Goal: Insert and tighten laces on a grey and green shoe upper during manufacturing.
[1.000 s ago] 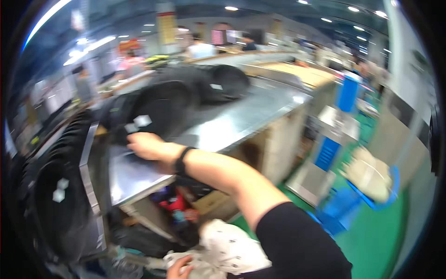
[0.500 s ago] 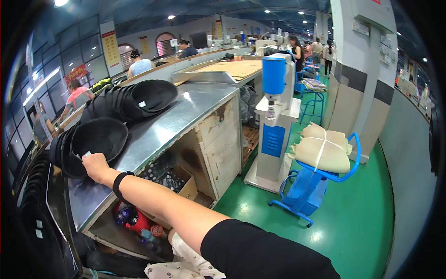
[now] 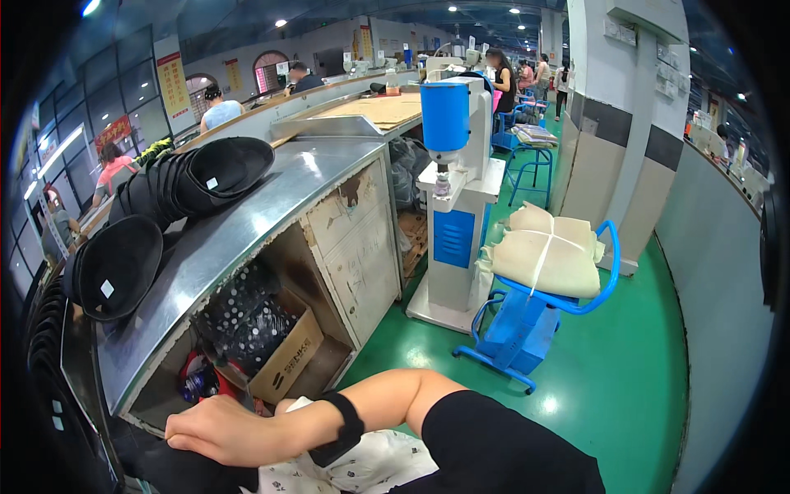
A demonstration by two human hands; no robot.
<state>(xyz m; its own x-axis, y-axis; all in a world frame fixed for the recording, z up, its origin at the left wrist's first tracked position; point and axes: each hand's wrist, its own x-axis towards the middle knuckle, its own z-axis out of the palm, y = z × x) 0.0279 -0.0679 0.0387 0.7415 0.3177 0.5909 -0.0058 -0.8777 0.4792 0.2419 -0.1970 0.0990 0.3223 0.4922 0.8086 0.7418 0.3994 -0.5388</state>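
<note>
My right hand is low at the left, its fingers closed on a dark piece that looks like one of the black bowl-shaped fabric pieces; most of it is cut off by the lower edge. A black band circles the wrist. Above, on the metal worktop, lie two nested rows of such hat-like pieces. The nearer one and the farther one both face me with their hollow side, a small white label inside each. My left hand is out of view.
Under the worktop an open shelf holds a cardboard box and dark spotted bags. More black pieces are stacked far left. A blue-and-white machine and a blue trolley with a tied cream bundle stand right. Several people work behind.
My right hand has left the label of the nearer row and come down toward my lap, a dark piece beneath its fingers. The view has turned slightly right.
</note>
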